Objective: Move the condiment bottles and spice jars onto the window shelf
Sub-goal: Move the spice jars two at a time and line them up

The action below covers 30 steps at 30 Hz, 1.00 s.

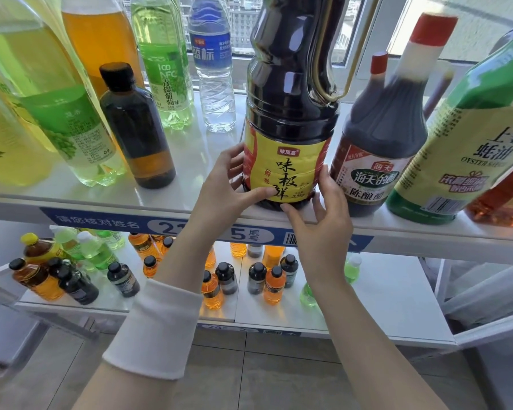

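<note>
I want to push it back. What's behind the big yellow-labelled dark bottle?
Above and beside the dark bottle, only the window frame and glass show. A water bottle stands back-left of it. The shelf straight behind its base is hidden by the bottle.

It looked like a stockroom or shop storage corner: white tiered shelves (71, 199) carried blue numbered labels (101, 224) with barcodes (293, 240), crowded with drink bottles (163, 69) and sauce bottles (376, 125), beside a high window (365, 31) facing apartment blocks (243, 19).
</note>
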Available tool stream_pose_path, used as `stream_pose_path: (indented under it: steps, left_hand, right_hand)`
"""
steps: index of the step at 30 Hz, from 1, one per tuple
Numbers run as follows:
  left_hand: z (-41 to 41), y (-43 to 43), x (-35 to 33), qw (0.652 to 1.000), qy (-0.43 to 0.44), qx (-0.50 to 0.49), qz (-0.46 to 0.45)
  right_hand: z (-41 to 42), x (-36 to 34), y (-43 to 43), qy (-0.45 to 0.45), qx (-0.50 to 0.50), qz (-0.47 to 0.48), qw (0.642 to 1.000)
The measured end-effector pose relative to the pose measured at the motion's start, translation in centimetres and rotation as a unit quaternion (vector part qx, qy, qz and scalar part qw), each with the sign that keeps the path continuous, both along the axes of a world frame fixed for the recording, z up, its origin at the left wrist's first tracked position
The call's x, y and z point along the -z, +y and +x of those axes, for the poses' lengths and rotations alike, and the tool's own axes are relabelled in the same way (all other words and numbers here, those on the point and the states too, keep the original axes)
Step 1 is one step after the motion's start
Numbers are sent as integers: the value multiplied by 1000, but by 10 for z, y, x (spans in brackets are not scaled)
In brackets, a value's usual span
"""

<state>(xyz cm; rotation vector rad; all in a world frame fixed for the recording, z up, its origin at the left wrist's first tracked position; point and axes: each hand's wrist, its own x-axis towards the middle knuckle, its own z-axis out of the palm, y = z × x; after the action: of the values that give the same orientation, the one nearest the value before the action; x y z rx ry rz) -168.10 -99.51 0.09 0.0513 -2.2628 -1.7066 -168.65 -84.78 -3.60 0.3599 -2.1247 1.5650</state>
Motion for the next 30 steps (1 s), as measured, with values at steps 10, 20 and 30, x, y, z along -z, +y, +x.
stream_pose_path:
  steps: [10, 20, 30]
  left_hand:
    - [8, 5, 3, 1000, 16, -7, -6]
    - [37, 160, 18, 926, 343, -121, -101]
    - [-6, 259, 31, 985, 120, -123, -23]
  right_hand:
    - [10, -6, 8, 13, -28, 21, 999]
    - [8, -8, 134, 72, 124, -107, 984]
    - [-28, 3, 196, -7, -3, -73, 997]
